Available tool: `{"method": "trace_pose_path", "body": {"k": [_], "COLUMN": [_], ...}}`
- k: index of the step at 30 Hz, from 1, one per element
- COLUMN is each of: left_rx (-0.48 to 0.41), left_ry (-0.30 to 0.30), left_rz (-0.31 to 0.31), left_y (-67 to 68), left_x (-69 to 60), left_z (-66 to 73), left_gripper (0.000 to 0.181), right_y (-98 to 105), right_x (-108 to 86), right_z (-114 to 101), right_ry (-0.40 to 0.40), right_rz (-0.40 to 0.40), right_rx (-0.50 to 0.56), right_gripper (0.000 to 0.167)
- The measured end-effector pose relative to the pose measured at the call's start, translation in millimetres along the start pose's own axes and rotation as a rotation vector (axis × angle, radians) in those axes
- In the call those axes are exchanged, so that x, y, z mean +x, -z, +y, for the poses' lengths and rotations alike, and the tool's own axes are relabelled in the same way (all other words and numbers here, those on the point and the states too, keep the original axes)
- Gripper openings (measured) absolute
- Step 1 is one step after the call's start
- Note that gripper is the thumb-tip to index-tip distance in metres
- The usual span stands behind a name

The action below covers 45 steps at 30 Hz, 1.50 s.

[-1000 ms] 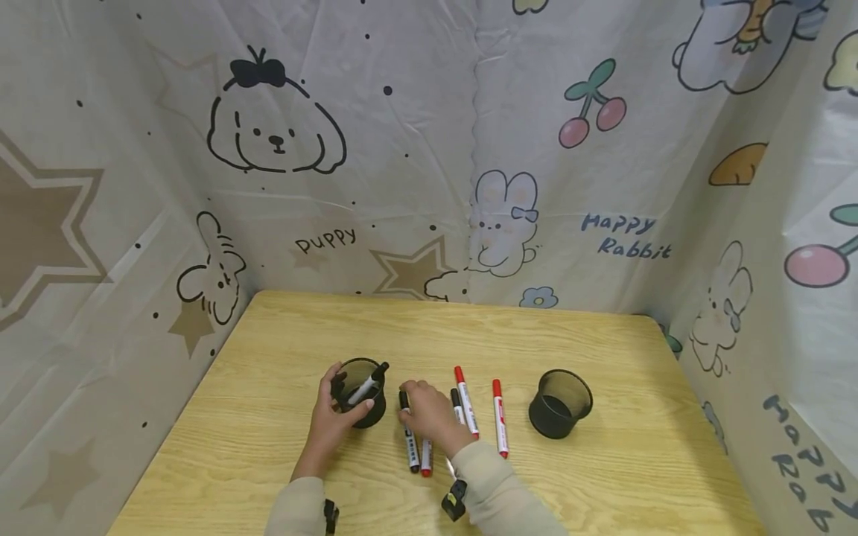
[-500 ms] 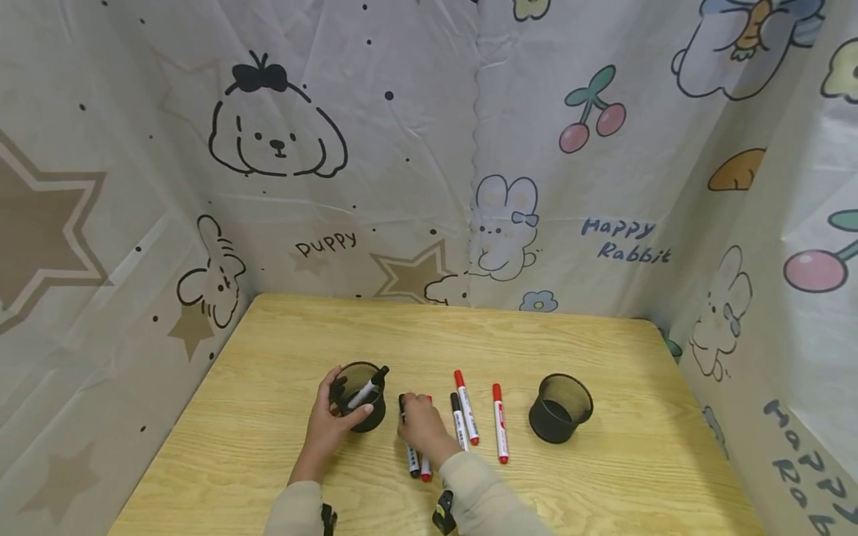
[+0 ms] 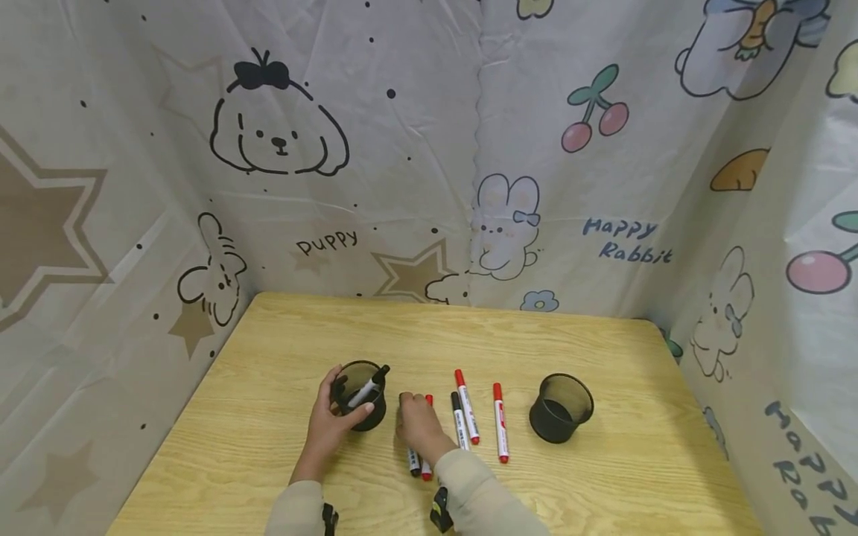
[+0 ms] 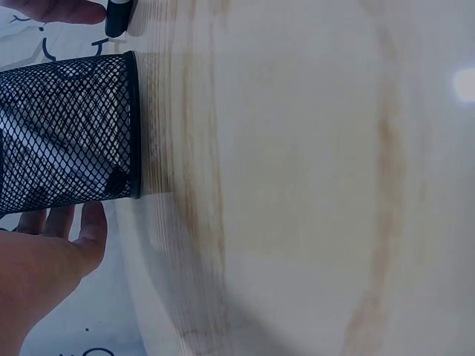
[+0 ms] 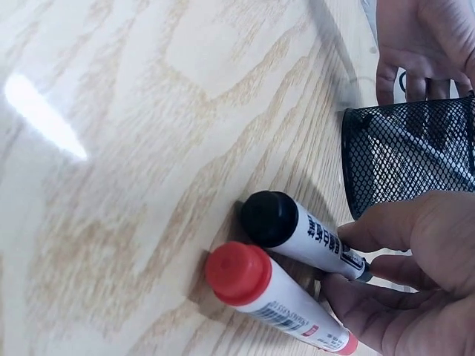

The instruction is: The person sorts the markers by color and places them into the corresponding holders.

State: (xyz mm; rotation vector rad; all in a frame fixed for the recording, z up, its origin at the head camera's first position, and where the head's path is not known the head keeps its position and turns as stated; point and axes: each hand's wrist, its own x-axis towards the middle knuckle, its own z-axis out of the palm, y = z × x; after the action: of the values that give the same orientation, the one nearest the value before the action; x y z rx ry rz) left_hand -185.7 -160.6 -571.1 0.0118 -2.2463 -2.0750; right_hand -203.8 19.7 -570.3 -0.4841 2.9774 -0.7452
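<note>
My left hand [image 3: 328,428] holds a black mesh pen cup [image 3: 369,419] at the left of the table, its thumb on the near side and fingers around the far side. Inside that cup leans a black-capped marker [image 3: 365,390]. My right hand [image 3: 422,428] pinches a black marker [image 5: 315,241] lying on the table, thumb on one side and fingertips on the other. Right beside it, a red marker [image 5: 286,304] lies almost parallel, close to the fingers. The head view has the right hand covering the upper part of both markers.
Right of the right hand lie another black marker [image 3: 459,420] and two red ones, a nearer red marker [image 3: 467,409] and a farther red marker [image 3: 500,424]. A second mesh cup [image 3: 555,424] stands at the right of the wooden table [image 3: 302,327]. Printed curtains [image 3: 402,186] enclose the table.
My right hand has shifted slightly left and toward me, and its fingers have come around the black marker. The left hand and its cup have stayed in place.
</note>
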Motion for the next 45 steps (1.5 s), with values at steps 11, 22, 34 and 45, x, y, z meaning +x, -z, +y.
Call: {"method": "trace_pose_path", "body": {"k": [11,22,34,45], "left_rx": [-0.012,0.012,0.021,0.017], "left_ry": [0.035,0.047,0.034,0.03], "left_rz": [-0.001,0.023,0.027,0.03], "left_y": [1.3,0.3,-0.9,-1.0], "left_x": [0.9,1.2,4.5,1.3], "left_z": [4.2,4.3,2.4,3.0], "left_gripper": [0.087,0.088,0.088,0.087], "right_y": [1.9,12.3,25.6,32.9], "right_x": [1.4,0.2,-0.2,-0.1], "right_z": [1.2,1.9,7.9,7.4], "right_ry": [-0.044,-0.084,-0.16,-0.19], "right_rz": [-0.011,0.006,0.078,0.134], "right_rx": [0.085,0.206,0.37,0.482], "right_gripper": [0.032,0.039,0.052,0.062]}}
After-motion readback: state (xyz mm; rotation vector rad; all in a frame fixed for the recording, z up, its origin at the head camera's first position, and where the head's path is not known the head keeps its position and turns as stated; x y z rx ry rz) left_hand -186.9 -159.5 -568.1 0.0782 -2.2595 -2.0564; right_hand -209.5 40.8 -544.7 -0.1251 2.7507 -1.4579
